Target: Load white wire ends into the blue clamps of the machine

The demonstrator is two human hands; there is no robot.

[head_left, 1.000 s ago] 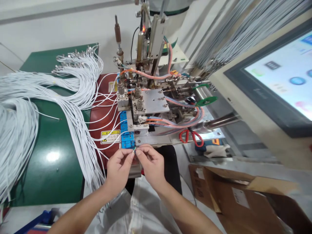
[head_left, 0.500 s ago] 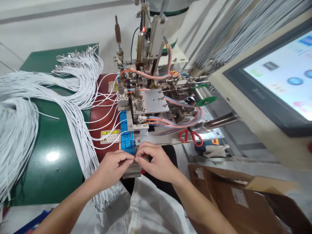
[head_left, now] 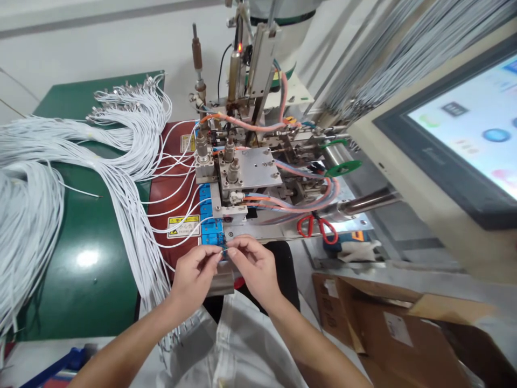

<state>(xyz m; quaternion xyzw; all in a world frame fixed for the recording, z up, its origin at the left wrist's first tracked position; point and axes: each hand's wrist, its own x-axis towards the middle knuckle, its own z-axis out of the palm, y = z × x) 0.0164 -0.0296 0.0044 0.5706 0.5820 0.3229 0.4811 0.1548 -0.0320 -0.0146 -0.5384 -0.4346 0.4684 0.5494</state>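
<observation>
My left hand [head_left: 196,277] is closed in a pinch on the end of a white cable, whose length runs back under the hand toward the bundle [head_left: 129,215]. Facing it, my right hand [head_left: 254,272] pinches the thin wires [head_left: 224,249] at that cable's tip; a bit of green shows between the fingertips. Both hands meet just in front of a row of blue clamp blocks [head_left: 210,223] along the machine's edge. Several white cables [head_left: 194,238] run from the bundle into these blocks. Fingers hide most of the held cable end.
Behind the blocks stands a machine with a metal plate [head_left: 258,164], hoses and a wire spool [head_left: 339,159]. Red-handled scissors [head_left: 317,229] lie on its right. A touchscreen [head_left: 472,129] juts in from the right, above a cardboard box [head_left: 388,328]. Cable coils [head_left: 28,242] cover the green table [head_left: 92,291].
My hands have turned slightly, the left rising a little, so the thin wires between the fingertips now show. Both stay pinched at the front of the blue blocks. The view has shifted slightly.
</observation>
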